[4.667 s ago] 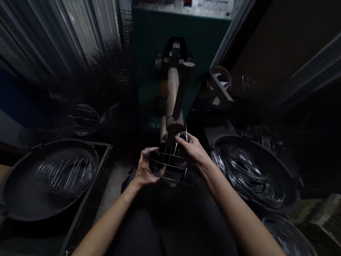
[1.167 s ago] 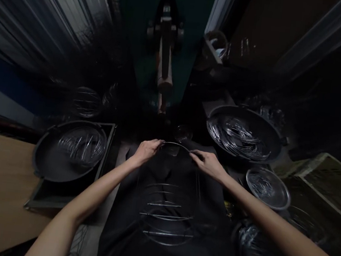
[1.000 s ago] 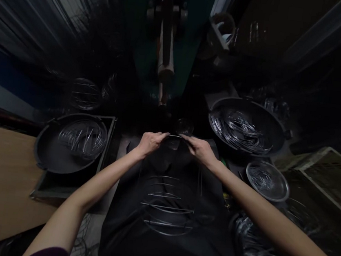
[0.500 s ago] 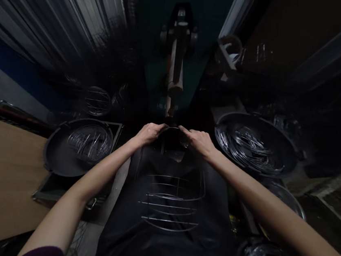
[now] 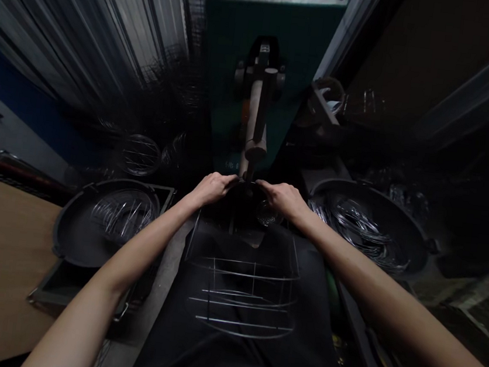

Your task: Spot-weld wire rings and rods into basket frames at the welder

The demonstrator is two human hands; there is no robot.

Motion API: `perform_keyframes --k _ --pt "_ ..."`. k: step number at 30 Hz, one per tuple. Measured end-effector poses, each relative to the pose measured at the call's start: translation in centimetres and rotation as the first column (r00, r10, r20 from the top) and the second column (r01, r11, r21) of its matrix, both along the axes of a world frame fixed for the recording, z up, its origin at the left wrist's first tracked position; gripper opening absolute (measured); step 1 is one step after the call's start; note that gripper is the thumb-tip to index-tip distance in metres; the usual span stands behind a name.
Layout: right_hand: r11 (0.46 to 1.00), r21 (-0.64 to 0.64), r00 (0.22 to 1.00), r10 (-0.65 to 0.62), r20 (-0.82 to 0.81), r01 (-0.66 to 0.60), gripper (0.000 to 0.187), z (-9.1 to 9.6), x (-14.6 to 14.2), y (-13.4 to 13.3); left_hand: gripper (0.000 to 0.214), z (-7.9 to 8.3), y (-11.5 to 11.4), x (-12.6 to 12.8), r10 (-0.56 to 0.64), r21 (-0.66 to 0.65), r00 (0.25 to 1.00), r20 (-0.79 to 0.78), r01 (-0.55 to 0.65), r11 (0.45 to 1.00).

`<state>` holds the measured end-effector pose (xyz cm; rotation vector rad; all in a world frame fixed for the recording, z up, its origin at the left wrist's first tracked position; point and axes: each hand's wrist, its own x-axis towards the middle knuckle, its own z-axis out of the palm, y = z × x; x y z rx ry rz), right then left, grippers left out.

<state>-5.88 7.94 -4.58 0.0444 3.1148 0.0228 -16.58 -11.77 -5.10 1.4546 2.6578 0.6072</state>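
Wire frame (image 5: 237, 305), one, in left hand (image 5: 212, 189) and right hand (image 5: 285, 200), two pans (image 5: 75, 241)

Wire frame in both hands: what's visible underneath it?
Dark cloth shows through the near bars of the wire frame. At the far end, the left hand and right hand hide whatever lies directly beneath their grip.

Single head-worn camera, set at person's eye height above lap, faced forward and steeply down. Black cloth over lap (image 5: 228, 364) filled bottom centre. Bare left forearm (image 5: 148, 249) and bare right forearm (image 5: 374, 281) ran in from lower corners, close to lens; left hand (image 5: 212, 190) and right hand (image 5: 284, 201) sat farther out, near middle. Dark green upright machine cabinet (image 5: 225, 40) lay beyond, seen head-on at top centre. Wide view took in round dark trays (image 5: 83, 242) either side.
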Motion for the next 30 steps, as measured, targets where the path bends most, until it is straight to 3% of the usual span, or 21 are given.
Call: perform_keyframes --k 7,16,24,30 --pt "0.998 -0.058 1.000 -0.014 -0.022 0.013 0.038 0.2 0.1 -0.1 0.032 0.6 0.3 -0.1 0.022 -0.042 0.999 0.024 -0.021 0.999" --pt "0.993 -0.109 0.999 -0.034 -0.016 0.032 0.038 1.2 -0.4 -0.9 0.031 0.8 -0.4 -0.4 0.016 0.001 0.998 0.054 -0.016 1.000" --pt "0.957 -0.290 1.000 -0.010 -0.027 0.002 0.037 0.5 -0.4 0.3 0.031 0.7 -0.6 -0.6 0.023 -0.023 0.994 0.102 -0.021 1.000" --pt "0.947 -0.321 0.998 -0.043 -0.038 0.029 0.032 0.3 0.3 0.8 0.029 0.4 0.3 0.3 0.054 0.011 0.996 0.068 -0.055 0.998"
